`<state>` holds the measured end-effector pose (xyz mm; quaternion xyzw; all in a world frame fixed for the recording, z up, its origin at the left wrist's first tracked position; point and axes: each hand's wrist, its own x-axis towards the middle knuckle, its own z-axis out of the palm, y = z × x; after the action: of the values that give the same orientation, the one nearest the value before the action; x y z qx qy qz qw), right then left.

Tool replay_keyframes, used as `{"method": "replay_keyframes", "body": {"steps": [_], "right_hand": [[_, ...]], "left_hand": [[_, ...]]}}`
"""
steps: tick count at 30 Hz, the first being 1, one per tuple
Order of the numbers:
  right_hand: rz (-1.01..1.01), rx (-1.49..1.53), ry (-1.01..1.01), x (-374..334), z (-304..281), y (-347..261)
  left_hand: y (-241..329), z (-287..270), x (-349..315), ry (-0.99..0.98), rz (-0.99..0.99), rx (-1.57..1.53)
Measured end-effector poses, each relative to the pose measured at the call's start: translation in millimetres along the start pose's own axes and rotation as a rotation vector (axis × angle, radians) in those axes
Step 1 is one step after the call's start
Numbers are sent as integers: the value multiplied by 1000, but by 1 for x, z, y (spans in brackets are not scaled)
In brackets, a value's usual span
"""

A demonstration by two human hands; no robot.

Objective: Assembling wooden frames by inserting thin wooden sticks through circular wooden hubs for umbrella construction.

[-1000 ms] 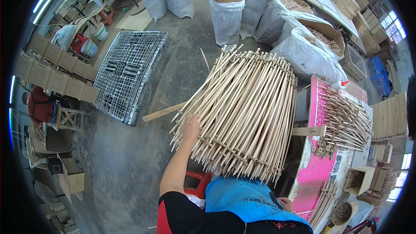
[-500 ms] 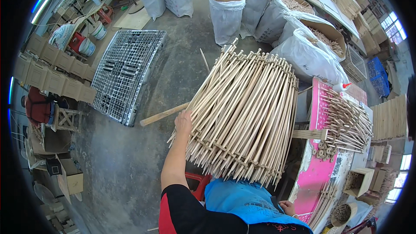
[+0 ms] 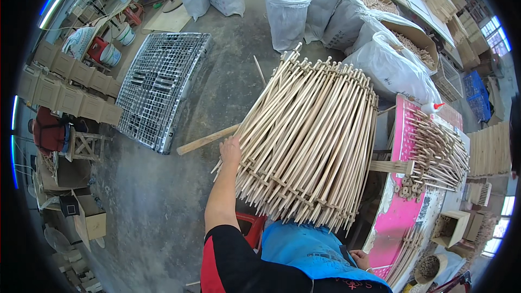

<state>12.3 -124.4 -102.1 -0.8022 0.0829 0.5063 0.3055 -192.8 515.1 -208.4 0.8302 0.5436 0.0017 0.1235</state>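
Fingers of the left hand (image 3: 230,149), pressed flat on the stick bundle (image 3: 309,141), have slid higher up its side.

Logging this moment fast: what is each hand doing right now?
Left hand: pressed against the side of the big bundle of wooden sticks; its grip cannot be told.
Right hand: low beside the blue apron, mostly hidden; cannot be told.
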Motion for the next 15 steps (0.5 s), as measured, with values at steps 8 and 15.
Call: {"method": "replay_keyframes", "body": {"steps": [8, 15], "right_hand": [[-86, 10, -14, 5, 6, 9], [-57, -2, -8, 5, 8, 12]], "left_hand": [[-9, -1, 0, -43, -122, -100], [5, -15, -27, 99, -30, -119]]}}
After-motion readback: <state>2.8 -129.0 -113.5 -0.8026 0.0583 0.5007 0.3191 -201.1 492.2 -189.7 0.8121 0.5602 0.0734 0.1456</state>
